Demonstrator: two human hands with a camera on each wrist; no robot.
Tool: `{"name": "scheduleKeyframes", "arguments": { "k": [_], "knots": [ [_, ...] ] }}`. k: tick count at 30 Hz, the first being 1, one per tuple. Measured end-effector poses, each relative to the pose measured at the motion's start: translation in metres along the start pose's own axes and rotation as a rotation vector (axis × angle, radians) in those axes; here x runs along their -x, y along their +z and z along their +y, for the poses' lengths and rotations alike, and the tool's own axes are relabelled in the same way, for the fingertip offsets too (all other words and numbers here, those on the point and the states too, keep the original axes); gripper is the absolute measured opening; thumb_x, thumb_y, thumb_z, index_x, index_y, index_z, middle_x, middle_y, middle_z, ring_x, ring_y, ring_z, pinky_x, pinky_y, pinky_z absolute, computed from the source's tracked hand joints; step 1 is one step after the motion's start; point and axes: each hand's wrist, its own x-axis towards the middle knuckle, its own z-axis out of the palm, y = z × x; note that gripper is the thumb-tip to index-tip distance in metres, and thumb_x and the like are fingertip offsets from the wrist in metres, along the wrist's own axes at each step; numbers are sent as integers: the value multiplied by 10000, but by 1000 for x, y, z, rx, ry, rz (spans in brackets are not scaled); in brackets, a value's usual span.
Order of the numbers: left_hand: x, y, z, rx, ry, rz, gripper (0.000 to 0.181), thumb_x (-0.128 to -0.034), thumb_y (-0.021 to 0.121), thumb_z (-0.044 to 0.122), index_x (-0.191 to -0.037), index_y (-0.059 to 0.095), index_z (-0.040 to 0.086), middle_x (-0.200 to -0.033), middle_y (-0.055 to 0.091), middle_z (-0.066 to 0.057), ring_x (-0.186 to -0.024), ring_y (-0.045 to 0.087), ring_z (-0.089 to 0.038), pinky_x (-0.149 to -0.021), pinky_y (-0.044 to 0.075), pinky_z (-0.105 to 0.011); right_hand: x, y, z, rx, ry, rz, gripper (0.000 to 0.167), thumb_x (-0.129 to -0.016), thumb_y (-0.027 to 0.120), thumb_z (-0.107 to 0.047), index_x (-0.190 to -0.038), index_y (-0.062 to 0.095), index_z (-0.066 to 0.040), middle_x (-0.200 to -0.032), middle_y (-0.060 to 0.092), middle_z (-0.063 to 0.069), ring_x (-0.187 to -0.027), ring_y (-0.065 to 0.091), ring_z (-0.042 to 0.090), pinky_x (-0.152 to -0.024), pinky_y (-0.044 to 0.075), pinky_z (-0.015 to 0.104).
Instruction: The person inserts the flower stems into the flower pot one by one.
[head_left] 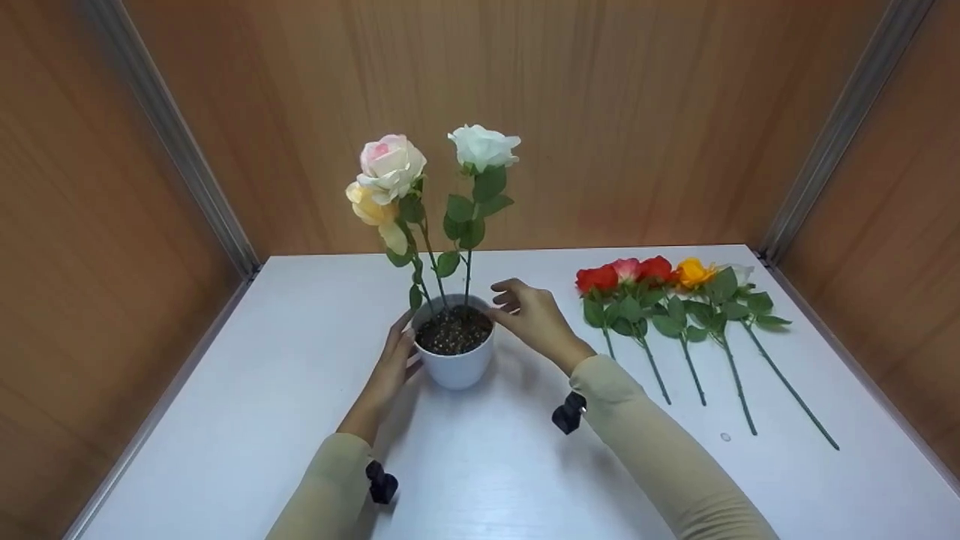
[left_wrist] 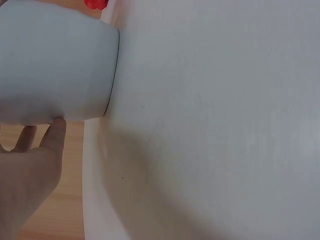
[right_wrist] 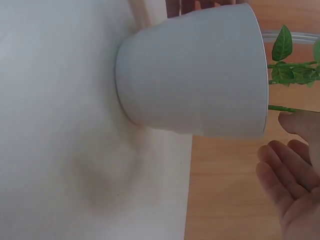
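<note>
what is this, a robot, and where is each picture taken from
No robot: these are a person's two bare hands. The wide picture comes from a head camera; the two sideways ones from small black wrist cameras. The left hand touches a round white pot of dark soil, where three roses stand: pinkish white, pale yellow and white. The right hand is beside the rim and seems to hold nothing. On the white table, to the right, lie five roses with green stems: two red, one pink, one orange and one white.
</note>
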Motion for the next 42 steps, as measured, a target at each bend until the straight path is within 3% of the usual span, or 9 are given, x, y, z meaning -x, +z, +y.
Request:
{"name": "scheduleKeyframes", "arguments": {
  "k": [8, 16, 26, 32, 42],
  "knots": [
    [0, 0, 0, -7, 2, -2, 597, -1084, 247, 497, -1613, 117, 251, -1653, 157, -139, -1477, 239, -399, -1181, 282, -509, 11, -19, 19, 2, -18, -12, 342, -941, 736, -194, -1249, 652, -73, -1128, 724, 93, -980, 697, 193, -880, 588, 354],
    [0, 0, 1, -4, 10, -2, 596, -1085, 256, 504, -1611, 126, 255, -1647, 174, -141, -1474, 247, -398, -1179, 287, -511, 22, -39, 39, 55, -37, 49, 310, -921, 758, -180, -1195, 683, -55, -1043, 743, 90, -911, 705, 221, -837, 603, 369],
    [-2, 0, -1, 4, -3, 1, 623, -1069, 250, 544, -1613, 114, 273, -1653, 149, -141, -1481, 232, -396, -1184, 273, -513, 42, -64, 68, 106, 52, 15, 322, -924, 757, -183, -1211, 664, -70, -1034, 737, 80, -918, 689, 242, -828, 606, 382],
    [-2, 0, -1, 7, 2, 1, 618, -1073, 249, 531, -1613, 118, 261, -1654, 150, -136, -1482, 229, -393, -1185, 271, -514, 62, -77, 93, 108, 174, -56, 376, -940, 738, -201, -1269, 635, -52, -1072, 708, 86, -982, 654, 265, -859, 594, 383],
    [-1, 0, 0, 0, 6, 1, 618, -1079, 249, 518, -1614, 116, 239, -1649, 146, -167, -1474, 229, -423, -1182, 269, -527, 99, -94, 123, 153, 343, -150, 532, -913, 763, -274, -1330, 572, -3, -957, 655, 72, -745, 604, 192, -627, 524, 321]
  ]
}}
